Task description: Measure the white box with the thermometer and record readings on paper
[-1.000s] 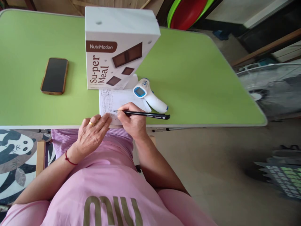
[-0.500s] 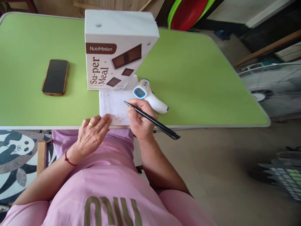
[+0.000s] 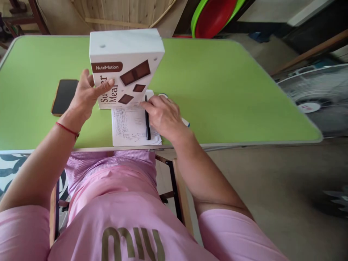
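A white NutriMotion box (image 3: 126, 81) stands upright at the back of the paper on the green table. My left hand (image 3: 89, 90) grips its left side, thumb across the front face and fingers partly behind. At the box's lower right corner, my right hand (image 3: 163, 114) is curled with a fingertip on the edge; its other fingers are mostly hidden. A black pen (image 3: 147, 125) lies on the paper (image 3: 127, 127), just left of the right hand. Beneath and behind that hand a white and blue infrared thermometer (image 3: 186, 122) shows only in part.
A smartphone (image 3: 64, 97) in a brown case lies left of the box. The table (image 3: 231, 101) has a metal-edged rim near my lap. A fan (image 3: 312, 101) stands off its right side. Red and green basins (image 3: 214, 18) are behind it.
The right hand has let go of the pen, which now lies on the paper, and has moved to the box's corner. My left hand has gone from the paper up to the box's left side.
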Demonstrator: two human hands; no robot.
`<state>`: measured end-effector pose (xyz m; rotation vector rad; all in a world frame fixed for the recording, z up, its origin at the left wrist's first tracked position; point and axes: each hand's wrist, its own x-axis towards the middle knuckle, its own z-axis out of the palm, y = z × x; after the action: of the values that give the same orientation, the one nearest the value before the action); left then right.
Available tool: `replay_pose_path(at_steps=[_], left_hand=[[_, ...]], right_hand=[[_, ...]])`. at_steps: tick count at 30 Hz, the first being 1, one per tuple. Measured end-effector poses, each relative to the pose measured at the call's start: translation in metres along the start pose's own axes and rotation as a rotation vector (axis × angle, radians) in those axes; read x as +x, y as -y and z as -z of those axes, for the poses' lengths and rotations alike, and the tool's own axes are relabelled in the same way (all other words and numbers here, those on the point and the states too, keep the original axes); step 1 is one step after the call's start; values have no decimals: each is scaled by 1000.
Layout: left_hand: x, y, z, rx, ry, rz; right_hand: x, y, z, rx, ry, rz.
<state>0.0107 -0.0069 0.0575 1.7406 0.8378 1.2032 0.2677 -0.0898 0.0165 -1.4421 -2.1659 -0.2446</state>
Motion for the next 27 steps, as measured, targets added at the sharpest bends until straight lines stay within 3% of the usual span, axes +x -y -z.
replay_pose_path(at_steps=[3, 5, 8, 11, 13, 15, 17, 19, 23, 25, 27], left_hand=[[11, 17, -7, -218, 110, 44], [11, 24, -8, -260, 91, 75], [9, 30, -5, -266, 45, 94], [7, 32, -4, -256, -16, 58], [5, 28, -4, -223, -68, 38], [0, 19, -4, -188, -97, 37], [-7, 8, -3, -204, -89, 44], [-13, -3, -3, -283, -60, 73], [-22, -16, -3, -415, 51, 224], [-24, -19, -3, -398, 124, 295], [-25, -21, -3, -358, 191, 330]], right_hand=[[-9, -15, 15, 22, -82, -81], [-19, -27, 24, -1, -82, -235], [-31, -39, 30, -25, 97, -474], [-34, -42, 25, 55, 224, -561], [-32, -37, 21, 164, 102, -607], [-29, -24, 22, 353, -168, -655], [-28, -1, 27, 664, -434, -658], [-31, 31, 35, 1023, -534, -640], [-45, 100, 43, 1616, -223, -664], [-52, 124, 39, 1741, -85, -661], [-55, 137, 31, 1717, -58, -683]])
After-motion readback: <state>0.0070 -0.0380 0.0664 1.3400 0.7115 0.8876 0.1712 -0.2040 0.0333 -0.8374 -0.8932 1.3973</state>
